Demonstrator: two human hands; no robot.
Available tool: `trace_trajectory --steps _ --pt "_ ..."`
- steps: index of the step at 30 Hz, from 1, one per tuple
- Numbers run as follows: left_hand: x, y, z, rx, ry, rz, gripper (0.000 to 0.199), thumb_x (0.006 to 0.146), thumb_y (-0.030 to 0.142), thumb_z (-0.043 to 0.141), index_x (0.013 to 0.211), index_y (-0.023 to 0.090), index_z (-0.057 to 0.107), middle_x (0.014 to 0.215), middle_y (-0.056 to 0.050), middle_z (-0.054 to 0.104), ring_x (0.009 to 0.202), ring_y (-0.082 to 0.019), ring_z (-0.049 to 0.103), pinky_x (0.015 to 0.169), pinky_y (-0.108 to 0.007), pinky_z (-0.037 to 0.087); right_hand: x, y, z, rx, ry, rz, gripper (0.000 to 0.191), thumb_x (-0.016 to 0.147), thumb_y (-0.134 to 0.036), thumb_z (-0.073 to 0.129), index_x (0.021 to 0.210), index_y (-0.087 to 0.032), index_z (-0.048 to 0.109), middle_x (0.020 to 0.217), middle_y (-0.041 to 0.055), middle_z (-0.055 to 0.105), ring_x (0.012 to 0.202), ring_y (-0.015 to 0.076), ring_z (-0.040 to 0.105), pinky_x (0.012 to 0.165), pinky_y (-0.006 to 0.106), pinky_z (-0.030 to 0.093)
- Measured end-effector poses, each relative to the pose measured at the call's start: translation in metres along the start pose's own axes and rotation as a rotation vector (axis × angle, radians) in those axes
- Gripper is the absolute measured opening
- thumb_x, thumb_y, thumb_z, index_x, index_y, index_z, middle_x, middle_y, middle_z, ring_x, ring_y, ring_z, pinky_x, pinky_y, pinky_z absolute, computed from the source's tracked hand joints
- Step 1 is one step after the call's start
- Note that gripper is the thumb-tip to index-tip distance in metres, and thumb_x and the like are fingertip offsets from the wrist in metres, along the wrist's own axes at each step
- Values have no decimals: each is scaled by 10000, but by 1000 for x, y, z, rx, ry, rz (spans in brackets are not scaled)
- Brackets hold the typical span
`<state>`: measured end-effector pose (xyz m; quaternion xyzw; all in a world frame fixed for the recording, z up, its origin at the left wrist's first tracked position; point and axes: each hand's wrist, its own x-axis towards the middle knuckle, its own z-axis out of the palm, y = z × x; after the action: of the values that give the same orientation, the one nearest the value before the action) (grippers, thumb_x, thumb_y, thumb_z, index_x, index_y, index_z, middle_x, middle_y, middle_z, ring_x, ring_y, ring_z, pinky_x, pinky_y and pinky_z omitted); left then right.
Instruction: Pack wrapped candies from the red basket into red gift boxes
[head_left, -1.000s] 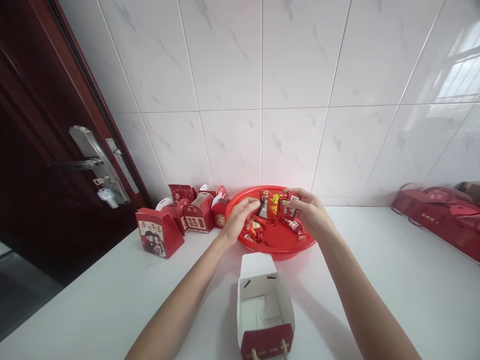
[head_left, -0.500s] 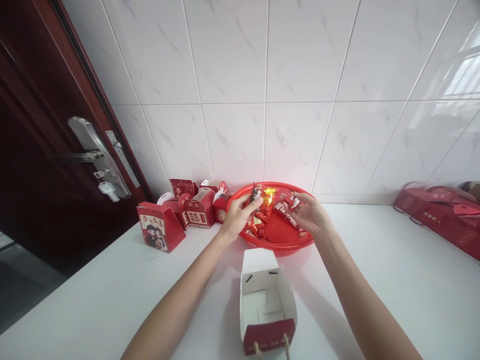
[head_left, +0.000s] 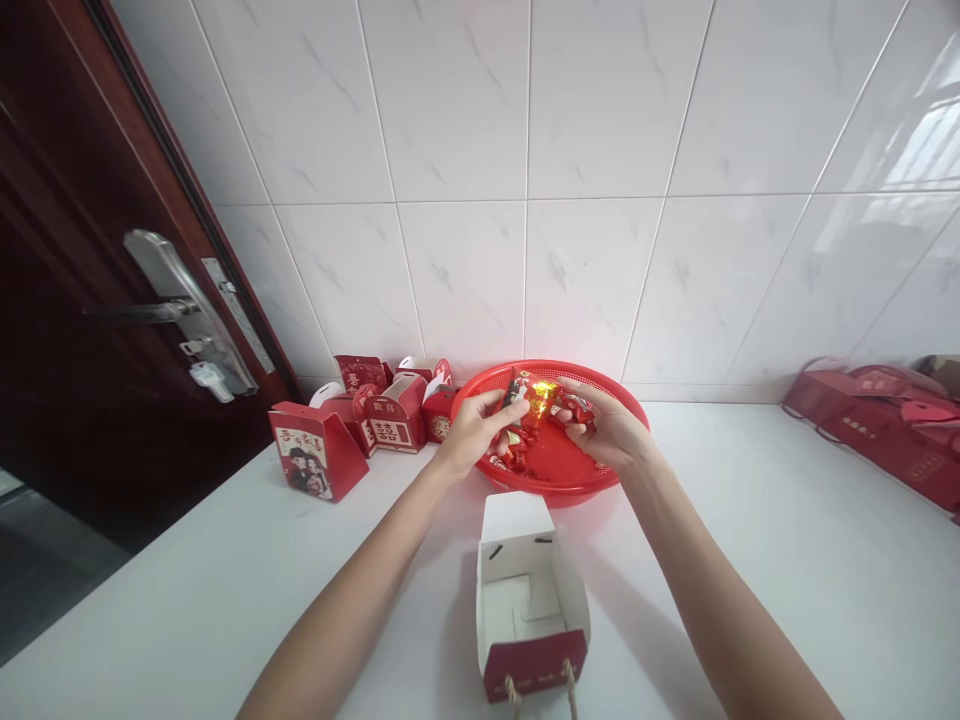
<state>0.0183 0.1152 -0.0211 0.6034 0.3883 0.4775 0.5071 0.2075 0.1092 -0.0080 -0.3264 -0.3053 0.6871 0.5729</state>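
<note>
Over a red plastic basket (head_left: 559, 462), my left hand (head_left: 480, 428) is closed on red-and-gold wrapped candies (head_left: 541, 398), thumb pressed on top. My right hand (head_left: 611, 425) has its fingers curled round red-and-white wrapped candies (head_left: 576, 410), close to the left hand's bundle. More candies (head_left: 512, 450) lie at the basket's left side, partly covered by my left hand. In front of the basket stands an open gift box (head_left: 532, 610) with a white inside, a dark red front and rope handles. Nothing lies inside it.
Several red gift boxes (head_left: 394, 415) cluster left of the basket, with a picture-printed box (head_left: 319, 455) nearest me. Dark red bags (head_left: 877, 425) lie at the right against the tiled wall (head_left: 592, 290). A door with a metal handle (head_left: 187, 310) stands at left.
My right hand has moved left, bringing its candies close to the ones in my left hand. My left hand stays nearly in place. The view has shifted slightly.
</note>
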Motion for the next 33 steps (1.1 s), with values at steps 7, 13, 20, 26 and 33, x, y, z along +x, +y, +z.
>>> trace_trajectory --steps 7,13,20,26,33 --pt "-2 3 -3 32 -116 49 456 665 540 861 755 154 635 613 58 524 407 -63 460 384 -207 306 -3 1 -4 -257 -130 -114 356 582 -363 940 771 -182 699 596 -52 574 461 58 471 347 171 302" --pt "-1 -3 -4 -53 -112 99 451 725 564 823 749 158 628 629 56 493 437 -51 432 403 -199 302 -5 -1 -4 -205 -179 -105 367 580 -351 937 797 -183 695 633 -62 564 455 39 432 353 173 260" --pt "-6 6 -2 -62 -107 77 419 708 519 840 702 155 633 607 63 424 482 -51 362 412 -196 242 -7 -6 -6 -310 -248 -70 365 604 -371 921 811 -190 682 607 -70 529 419 40 409 344 187 198" --pt "-11 14 -4 54 -212 117 408 763 490 803 653 145 614 586 61 399 499 -57 341 428 -205 251 -13 -8 -3 -441 -252 -78 397 616 -443 923 776 -198 654 557 -77 507 400 37 364 350 191 150" --pt "-9 6 4 -73 -189 105 477 754 616 781 737 157 651 616 47 444 481 -60 356 418 -217 264 -15 -8 -2 -405 -183 -212 402 607 -427 937 796 -215 652 612 -59 568 470 56 420 395 189 262"
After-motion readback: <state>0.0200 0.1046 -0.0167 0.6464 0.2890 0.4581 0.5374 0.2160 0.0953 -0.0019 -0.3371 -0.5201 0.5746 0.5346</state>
